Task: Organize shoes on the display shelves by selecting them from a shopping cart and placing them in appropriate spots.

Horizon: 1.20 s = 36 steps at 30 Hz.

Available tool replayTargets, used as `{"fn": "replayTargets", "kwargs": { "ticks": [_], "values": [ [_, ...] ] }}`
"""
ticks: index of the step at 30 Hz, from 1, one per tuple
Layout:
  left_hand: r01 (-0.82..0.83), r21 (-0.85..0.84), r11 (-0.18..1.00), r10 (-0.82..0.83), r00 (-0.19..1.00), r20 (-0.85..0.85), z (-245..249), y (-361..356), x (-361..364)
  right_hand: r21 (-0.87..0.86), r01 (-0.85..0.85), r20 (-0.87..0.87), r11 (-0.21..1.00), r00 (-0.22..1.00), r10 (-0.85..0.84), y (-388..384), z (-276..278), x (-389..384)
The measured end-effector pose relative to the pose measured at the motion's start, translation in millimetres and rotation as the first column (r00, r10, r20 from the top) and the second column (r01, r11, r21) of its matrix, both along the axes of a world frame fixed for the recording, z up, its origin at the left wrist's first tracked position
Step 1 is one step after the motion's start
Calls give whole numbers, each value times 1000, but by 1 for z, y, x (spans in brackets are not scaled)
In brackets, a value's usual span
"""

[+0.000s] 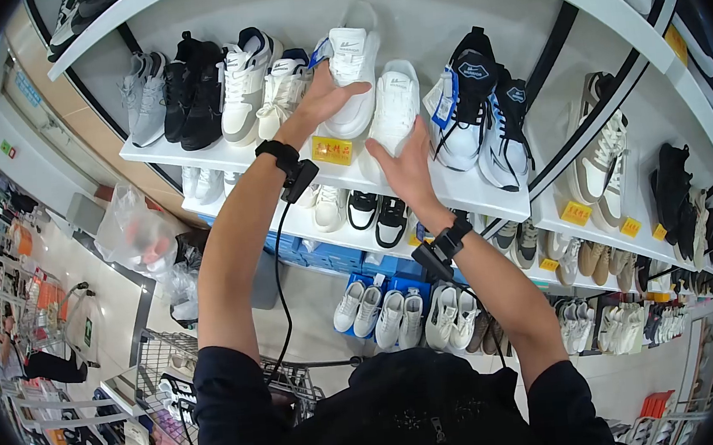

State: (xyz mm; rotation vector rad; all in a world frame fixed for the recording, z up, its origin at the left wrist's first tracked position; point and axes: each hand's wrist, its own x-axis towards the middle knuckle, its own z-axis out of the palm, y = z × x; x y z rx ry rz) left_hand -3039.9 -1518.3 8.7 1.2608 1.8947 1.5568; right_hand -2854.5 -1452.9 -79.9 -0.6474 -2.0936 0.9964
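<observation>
Two white shoes stand side by side on the upper white shelf. My left hand [329,98] is on the left white shoe [350,69], thumb across its side and the other fingers hidden behind it, near a blue tag. Against the lower part of the right white shoe [397,107] rests my right hand [406,162], its thumb at the near end and its fingers along the right side. A yellow price card [332,150] hangs on the shelf edge between my wrists. Both wrists wear black straps with small devices.
White-and-beige shoes [245,87] and black shoes [202,91] stand left on the shelf; black-and-white shoes [475,117] stand right. Lower shelves hold more pairs above blue boxes [325,255]. A wire cart [161,378] is at lower left, with plastic bags [138,231] behind it.
</observation>
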Motion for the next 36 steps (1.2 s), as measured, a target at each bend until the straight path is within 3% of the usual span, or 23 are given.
{"fn": "replayTargets", "kwargs": {
  "ticks": [2,4,7,10,15,23,27,29,31,33,35,36],
  "values": [
    [-49,-9,999,49,999,17,-4,-2,4,15,32,-37,999,999,-32,2,-6,-7],
    [-129,135,982,132,991,-14,-20,3,3,33,67,-76,997,995,-64,4,-11,-11],
    [-105,235,966,112,994,-15,-40,3,-1,77,117,-106,990,988,-109,3,-13,-11],
    [-164,169,972,191,968,-160,-57,-10,1,123,99,-99,987,991,-87,8,-13,-3],
    [-167,154,974,191,969,-157,-77,-19,13,118,-29,-66,993,997,37,-14,-10,21],
    [-217,108,970,234,958,-169,-82,-16,13,131,-1,62,991,998,-7,-8,-11,22],
    [-246,141,959,265,954,-136,-75,-26,29,87,-51,53,995,998,46,-6,-7,42],
    [-338,216,916,378,908,-180,-74,-31,42,-48,-197,94,979,975,201,-7,2,61],
    [-376,245,894,426,882,-200,-70,-40,57,-60,-213,163,975,962,220,-6,4,79],
    [-411,272,870,473,851,-226,-66,-50,74,-198,-231,98,953,962,254,-2,3,95],
    [-392,305,868,449,882,-144,-62,-60,94,-219,-292,80,931,946,315,4,5,116],
    [-396,370,840,485,854,-187,-68,-60,101,-238,-350,62,906,925,374,5,9,128]
  ]
}}
